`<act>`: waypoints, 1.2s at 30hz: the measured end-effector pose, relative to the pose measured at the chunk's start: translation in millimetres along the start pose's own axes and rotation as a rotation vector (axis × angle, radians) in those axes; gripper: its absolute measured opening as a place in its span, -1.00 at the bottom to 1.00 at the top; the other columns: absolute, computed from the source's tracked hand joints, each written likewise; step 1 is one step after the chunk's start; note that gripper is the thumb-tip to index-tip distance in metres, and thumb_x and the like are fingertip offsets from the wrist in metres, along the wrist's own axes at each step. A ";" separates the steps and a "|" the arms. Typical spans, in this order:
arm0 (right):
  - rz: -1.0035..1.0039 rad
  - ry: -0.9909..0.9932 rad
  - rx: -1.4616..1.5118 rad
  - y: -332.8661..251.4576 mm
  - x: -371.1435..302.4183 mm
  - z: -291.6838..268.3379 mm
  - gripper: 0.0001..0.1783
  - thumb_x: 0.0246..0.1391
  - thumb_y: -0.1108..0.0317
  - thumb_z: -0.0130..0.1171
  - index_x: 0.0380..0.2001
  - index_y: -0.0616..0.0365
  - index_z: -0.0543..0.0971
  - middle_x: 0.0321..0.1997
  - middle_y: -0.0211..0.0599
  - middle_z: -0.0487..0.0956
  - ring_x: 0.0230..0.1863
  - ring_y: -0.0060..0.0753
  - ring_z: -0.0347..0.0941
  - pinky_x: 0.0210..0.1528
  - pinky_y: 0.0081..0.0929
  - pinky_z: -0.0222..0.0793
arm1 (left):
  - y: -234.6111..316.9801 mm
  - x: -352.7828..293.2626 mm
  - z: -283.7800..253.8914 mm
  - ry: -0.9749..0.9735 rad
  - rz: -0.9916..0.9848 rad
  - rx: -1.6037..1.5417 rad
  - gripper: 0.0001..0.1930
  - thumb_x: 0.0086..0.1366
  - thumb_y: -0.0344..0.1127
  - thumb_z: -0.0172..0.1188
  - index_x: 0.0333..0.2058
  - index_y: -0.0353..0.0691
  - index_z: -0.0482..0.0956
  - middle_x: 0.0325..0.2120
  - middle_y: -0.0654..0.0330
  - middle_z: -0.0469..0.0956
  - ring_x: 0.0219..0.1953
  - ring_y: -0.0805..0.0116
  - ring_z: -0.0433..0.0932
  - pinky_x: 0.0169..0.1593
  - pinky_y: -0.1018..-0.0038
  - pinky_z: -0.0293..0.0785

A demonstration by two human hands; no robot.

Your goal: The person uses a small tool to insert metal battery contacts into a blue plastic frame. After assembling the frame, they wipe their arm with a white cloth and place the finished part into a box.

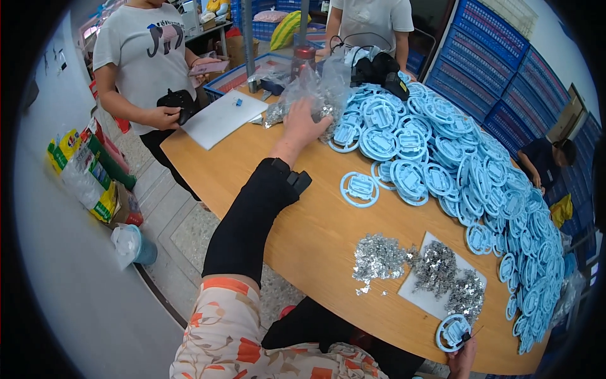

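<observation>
My left hand, thumb spread from its fingers, reaches to the far edge of the table and rests against a clear plastic bag of small silvery metal pieces. The fingertips are partly lost against the bag. At the near right edge my right hand grips a light-blue plastic ring part, shaped like a small steering wheel. A small dark piece shows by its fingers, too small to name. Beside it, a white board bears heaps of metal pieces; another metal heap lies on the bare wood.
A large pile of light-blue ring parts covers the table's right side, with one ring part lying apart. Two people stand across the table; one holds a black object near a white sheet. Blue crates stack behind.
</observation>
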State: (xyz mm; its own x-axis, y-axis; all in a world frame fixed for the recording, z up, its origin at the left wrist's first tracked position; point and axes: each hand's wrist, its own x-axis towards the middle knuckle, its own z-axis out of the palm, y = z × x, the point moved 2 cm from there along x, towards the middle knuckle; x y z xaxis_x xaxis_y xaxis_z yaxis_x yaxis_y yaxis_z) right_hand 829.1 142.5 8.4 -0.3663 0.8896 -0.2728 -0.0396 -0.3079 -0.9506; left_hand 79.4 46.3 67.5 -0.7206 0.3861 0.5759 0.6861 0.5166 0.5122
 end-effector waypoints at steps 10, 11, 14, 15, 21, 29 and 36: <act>0.149 0.168 -0.103 -3.2 -3.9 -10.4 -0.62 0.26 0.08 0.04 0.04 0.03 0.52 -0.21 -0.50 0.59 -0.44 -0.64 0.43 -0.53 -0.68 0.26 | 29.1 -28.0 -31.5 0.180 0.169 -0.173 -0.20 0.06 -0.08 0.34 0.21 -0.33 0.24 0.12 -0.11 0.35 0.20 -0.06 0.29 0.22 0.09 0.23; 0.149 0.077 -0.093 2.9 1.0 -28.5 -0.61 0.27 0.08 0.04 0.05 0.03 0.51 -0.19 -0.50 0.60 -0.38 -0.62 0.47 -0.49 -0.65 0.31 | 39.7 -33.8 -37.6 0.177 0.177 -0.188 -0.20 0.05 -0.12 0.34 0.22 -0.32 0.23 0.10 -0.13 0.35 0.20 -0.09 0.28 0.23 0.07 0.21; 0.141 0.067 -0.068 -5.2 -4.3 -5.0 -0.60 0.26 0.11 0.04 0.06 0.07 0.52 -0.15 -0.41 0.63 -0.24 -0.47 0.55 -0.35 -0.52 0.42 | 70.6 -53.5 -53.2 0.287 0.231 -0.170 -0.24 0.05 -0.16 0.34 0.20 -0.29 0.26 0.08 -0.15 0.35 0.18 -0.14 0.26 0.23 0.05 0.20; 0.129 0.159 -0.057 -10.8 -9.2 4.3 -0.60 0.25 0.14 0.05 0.05 0.11 0.52 -0.12 -0.32 0.64 -0.17 -0.35 0.58 -0.25 -0.41 0.48 | 85.5 -62.0 -58.0 0.287 0.234 -0.173 -0.24 0.05 -0.16 0.34 0.20 -0.29 0.26 0.08 -0.15 0.35 0.18 -0.14 0.26 0.23 0.05 0.20; -0.062 -0.032 0.014 -2.9 -7.6 7.7 -0.69 0.27 0.07 0.04 -0.14 0.08 0.45 -0.61 -0.54 0.42 -0.79 -0.73 0.15 -0.82 -0.72 0.04 | 201.6 -133.8 -93.0 0.065 0.602 -0.394 -0.48 0.06 -0.29 0.32 0.03 -0.20 0.43 0.06 -0.06 0.39 0.16 -0.12 0.30 0.23 0.06 0.22; -0.085 0.030 0.144 -0.3 -9.2 5.0 -0.69 0.30 0.07 0.00 -0.15 0.09 0.46 -0.60 -0.53 0.44 -0.77 -0.76 0.18 -0.80 -0.74 0.06 | 306.6 -233.6 -111.9 -0.288 0.979 -0.810 -0.69 0.03 -0.32 0.33 -0.21 -0.15 0.54 -0.04 0.04 0.44 0.13 -0.05 0.35 0.13 0.07 0.33; -0.069 0.092 0.251 -6.5 -18.7 11.0 -0.66 0.27 0.09 0.03 -0.11 0.15 0.45 -0.56 -0.48 0.48 -0.78 -0.73 0.20 -0.80 -0.74 0.10 | 329.9 -288.4 -108.1 -0.650 0.757 -1.068 -0.65 0.11 -0.34 0.30 -0.11 -0.25 0.50 -0.05 0.02 0.45 0.07 -0.03 0.37 0.10 0.15 0.34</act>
State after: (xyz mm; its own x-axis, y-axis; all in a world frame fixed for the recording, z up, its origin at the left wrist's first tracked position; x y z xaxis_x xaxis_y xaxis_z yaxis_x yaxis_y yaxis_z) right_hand 826.0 124.2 21.3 -0.2690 0.9349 -0.2316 -0.2949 -0.3089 -0.9042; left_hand 524.3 22.7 139.3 0.1195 0.7214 0.6822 0.4507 -0.6516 0.6101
